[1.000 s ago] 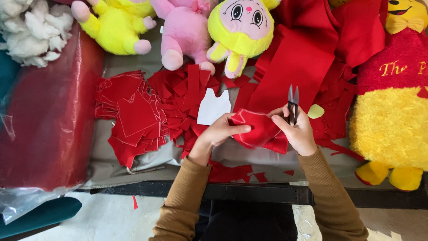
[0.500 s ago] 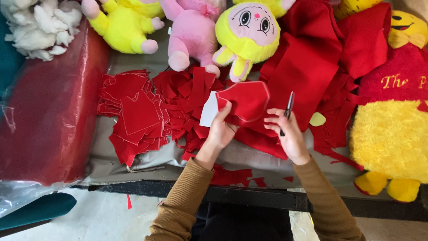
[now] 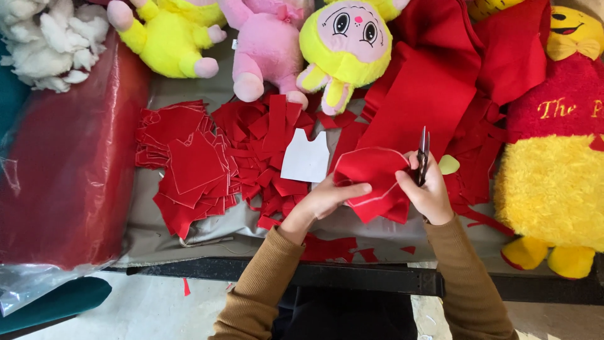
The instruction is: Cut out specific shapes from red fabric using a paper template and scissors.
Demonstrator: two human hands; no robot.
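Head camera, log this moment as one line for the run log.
left hand: holds red fabric piece | right hand: holds scissors, closed, at fabric edge | white paper pattern: on red scraps

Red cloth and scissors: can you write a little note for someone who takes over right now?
Left hand: pinching the red cloth piece at its left edge.
Right hand: gripping the black scissors, blades pointing up, beside the cloth's right edge.
White paper pattern lies just left of the cloth.
Done: a stack of cut red pieces sits to the left.
Left: this piece appears unfinished; more red fabric lies behind.
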